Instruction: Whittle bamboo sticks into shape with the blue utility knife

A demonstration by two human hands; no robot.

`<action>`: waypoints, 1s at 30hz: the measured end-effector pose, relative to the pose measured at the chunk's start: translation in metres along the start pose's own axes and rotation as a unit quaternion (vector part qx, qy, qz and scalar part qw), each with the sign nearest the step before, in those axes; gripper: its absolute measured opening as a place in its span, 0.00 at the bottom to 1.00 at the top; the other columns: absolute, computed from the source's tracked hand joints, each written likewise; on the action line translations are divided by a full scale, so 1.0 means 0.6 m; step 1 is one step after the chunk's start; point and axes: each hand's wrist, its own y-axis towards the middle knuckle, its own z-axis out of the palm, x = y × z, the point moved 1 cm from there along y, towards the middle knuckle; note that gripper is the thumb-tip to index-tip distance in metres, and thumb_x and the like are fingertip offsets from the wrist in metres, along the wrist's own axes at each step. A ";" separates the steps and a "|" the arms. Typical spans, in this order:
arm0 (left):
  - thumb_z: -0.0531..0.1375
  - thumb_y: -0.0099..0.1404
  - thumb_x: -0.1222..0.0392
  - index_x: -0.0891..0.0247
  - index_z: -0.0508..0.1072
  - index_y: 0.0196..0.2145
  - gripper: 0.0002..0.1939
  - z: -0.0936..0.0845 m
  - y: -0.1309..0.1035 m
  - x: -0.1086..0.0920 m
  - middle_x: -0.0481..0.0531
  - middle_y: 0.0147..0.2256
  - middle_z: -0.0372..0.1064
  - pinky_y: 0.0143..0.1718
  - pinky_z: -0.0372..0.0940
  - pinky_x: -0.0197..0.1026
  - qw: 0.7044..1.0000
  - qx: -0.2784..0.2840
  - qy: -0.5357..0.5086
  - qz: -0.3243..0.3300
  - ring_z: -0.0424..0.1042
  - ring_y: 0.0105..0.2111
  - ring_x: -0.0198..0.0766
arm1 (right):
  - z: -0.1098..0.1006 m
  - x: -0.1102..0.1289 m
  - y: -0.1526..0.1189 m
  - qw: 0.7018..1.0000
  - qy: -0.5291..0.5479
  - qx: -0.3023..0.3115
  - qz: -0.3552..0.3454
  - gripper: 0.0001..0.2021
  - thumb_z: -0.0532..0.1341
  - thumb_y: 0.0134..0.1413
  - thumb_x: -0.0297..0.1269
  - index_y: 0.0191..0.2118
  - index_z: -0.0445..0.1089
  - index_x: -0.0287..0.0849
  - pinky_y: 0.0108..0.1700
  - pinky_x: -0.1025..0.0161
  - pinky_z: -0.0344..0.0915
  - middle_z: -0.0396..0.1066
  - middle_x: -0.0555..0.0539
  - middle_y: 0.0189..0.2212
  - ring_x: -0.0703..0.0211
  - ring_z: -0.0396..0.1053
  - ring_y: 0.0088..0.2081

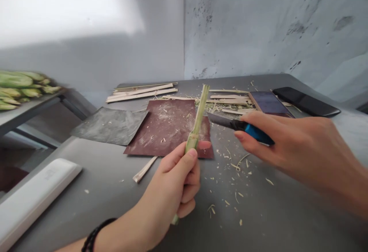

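Observation:
My left hand [178, 183] is wrapped round a green bamboo-like stick [199, 116], which stands nearly upright with its thinner, pale part above the fist and its lower end showing below. In my right hand [299, 148] is a knife with a blue and black handle [257, 132]. The knife's dark blade [220, 120] points left, a little to the right of the stick and apart from it. Behind the stick lies a brown-red sandpaper sheet [169, 125], dusted with shavings, overlapping a grey sheet [110, 125].
The grey table [115, 183] holds pale strips [143, 92], scattered shavings [240, 194], a phone [270, 103], a black phone-like object [306, 100] and a long white object [34, 202]. Green produce [23, 87] lies on a side table. Walls stand behind.

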 end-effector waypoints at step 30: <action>0.73 0.77 0.33 0.53 0.68 0.42 0.26 0.019 0.010 0.021 0.30 0.21 0.51 0.16 0.40 0.31 0.998 0.043 0.032 0.026 0.41 0.17 0.27 | 0.011 0.066 -0.005 0.991 0.114 0.045 -0.060 0.23 0.50 0.93 0.51 0.41 0.69 0.50 0.22 0.58 0.50 0.72 0.59 0.23 0.61 0.73 0.18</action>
